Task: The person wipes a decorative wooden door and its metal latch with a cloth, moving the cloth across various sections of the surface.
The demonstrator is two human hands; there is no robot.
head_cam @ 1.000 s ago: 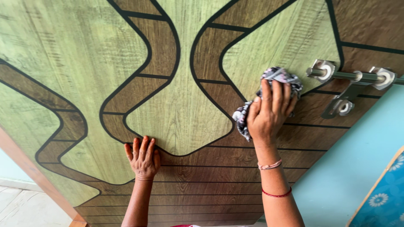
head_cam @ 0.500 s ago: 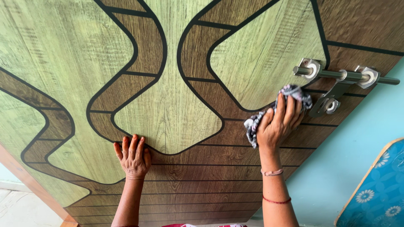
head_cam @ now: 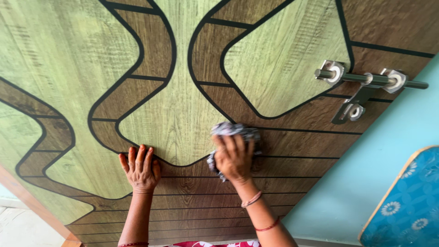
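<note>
Left hand (head_cam: 140, 170) flat on door (head_cam: 173, 91), fingers spread, holding nothing. Right hand (head_cam: 234, 158) clamped on crumpled rag (head_cam: 233, 132), pressing it to door just beside left hand. Bolt (head_cam: 366, 84) up right, well apart from rag.

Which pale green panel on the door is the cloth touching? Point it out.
The middle panel: the cloth under the right hand overlaps its lower right edge. The other pale green panels lie clear of the cloth.
</note>
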